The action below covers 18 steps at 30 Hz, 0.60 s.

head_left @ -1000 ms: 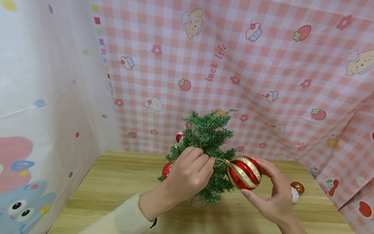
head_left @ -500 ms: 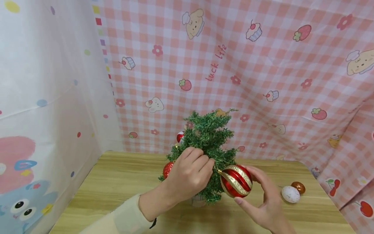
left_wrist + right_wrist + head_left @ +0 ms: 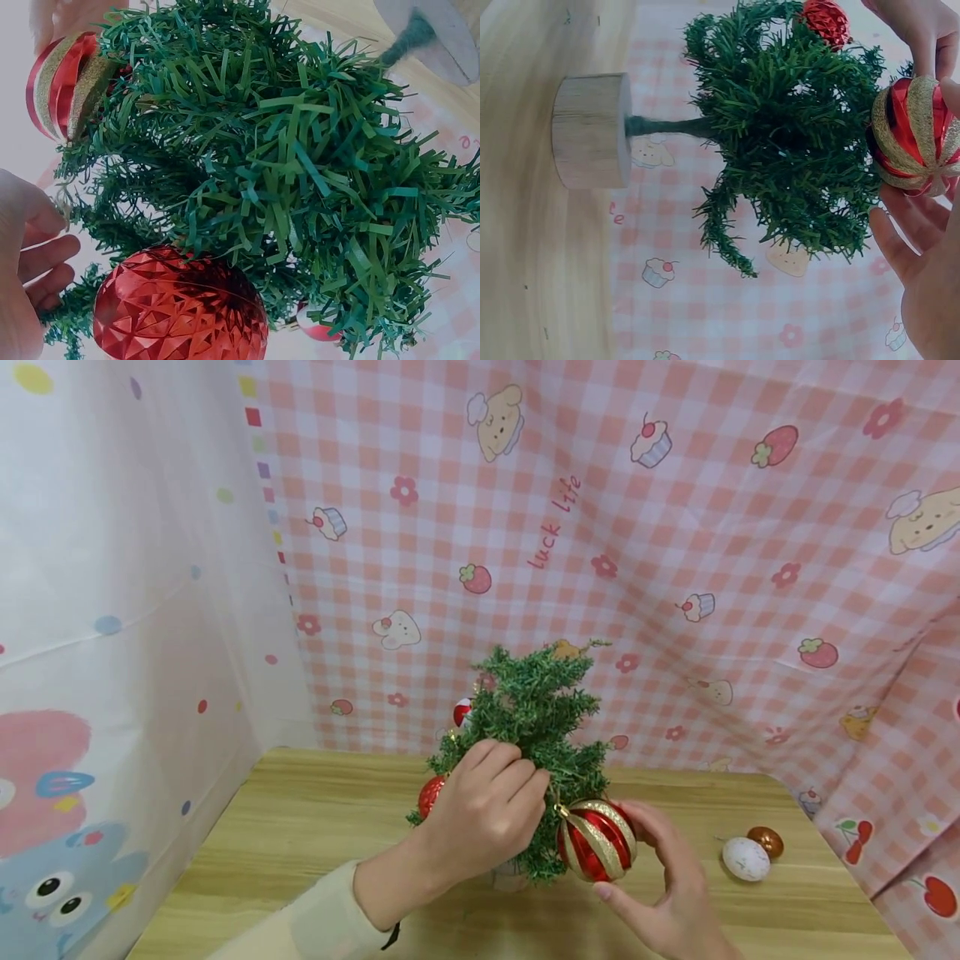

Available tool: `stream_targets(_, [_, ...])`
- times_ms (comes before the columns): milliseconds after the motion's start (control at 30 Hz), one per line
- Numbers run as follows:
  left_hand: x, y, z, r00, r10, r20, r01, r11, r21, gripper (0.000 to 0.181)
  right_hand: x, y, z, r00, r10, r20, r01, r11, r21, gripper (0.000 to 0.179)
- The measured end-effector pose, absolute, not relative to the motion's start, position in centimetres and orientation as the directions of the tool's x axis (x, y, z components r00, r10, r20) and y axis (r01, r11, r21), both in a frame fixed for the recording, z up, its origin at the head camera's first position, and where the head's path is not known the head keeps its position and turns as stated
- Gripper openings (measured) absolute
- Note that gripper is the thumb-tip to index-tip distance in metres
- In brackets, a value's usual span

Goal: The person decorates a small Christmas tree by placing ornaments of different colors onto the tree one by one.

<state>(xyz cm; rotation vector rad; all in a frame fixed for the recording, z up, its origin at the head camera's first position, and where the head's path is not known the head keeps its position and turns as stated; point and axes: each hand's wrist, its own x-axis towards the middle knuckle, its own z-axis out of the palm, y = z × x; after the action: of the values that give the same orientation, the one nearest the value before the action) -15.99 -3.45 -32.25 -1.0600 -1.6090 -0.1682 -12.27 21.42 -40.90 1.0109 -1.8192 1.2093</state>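
A small artificial Christmas tree (image 3: 540,710) stands on the table in front of me. Curled at its front, my left hand (image 3: 491,806) pinches the thin hanging string (image 3: 64,199) of a striped bauble by a branch. That bauble (image 3: 598,842), red with gold glitter bands and a gold cap, sits low on the tree's right side. My right hand (image 3: 667,877) holds it from the right, thumb below and fingers behind. A red faceted bauble (image 3: 180,307) hangs on the left, close to my left fingers. Higher up on that side is a red-and-white bauble (image 3: 462,712).
A white speckled bauble (image 3: 746,858) and a copper-brown one (image 3: 766,841) lie on the wooden table (image 3: 262,835) to the right. The tree's round wooden base (image 3: 592,131) shows in the right wrist view. A pink checked cloth (image 3: 420,535) hangs behind.
My right hand has brought the striped bauble down and left, closer against the tree. The white bauble has come into full view. My left hand stays at nearly the same spot.
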Motion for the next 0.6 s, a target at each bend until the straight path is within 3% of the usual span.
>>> stream_targets(400, [-15.9, -3.4, -32.3, 0.055, 0.536, 0.842, 0.708, 0.574, -0.412, 0.026, -10.9, 22.1, -42.4, -0.581, -0.231, 0.78, -0.8, 0.338, -0.496, 0.092])
stream_targets(600, [-15.9, -3.4, -32.2, 0.042, 0.542, 0.84, 0.708, 0.577, -0.408, 0.026, -10.5, 22.1, -42.3, -0.619, -0.226, 0.752, -0.77, 0.366, -0.523, 0.098])
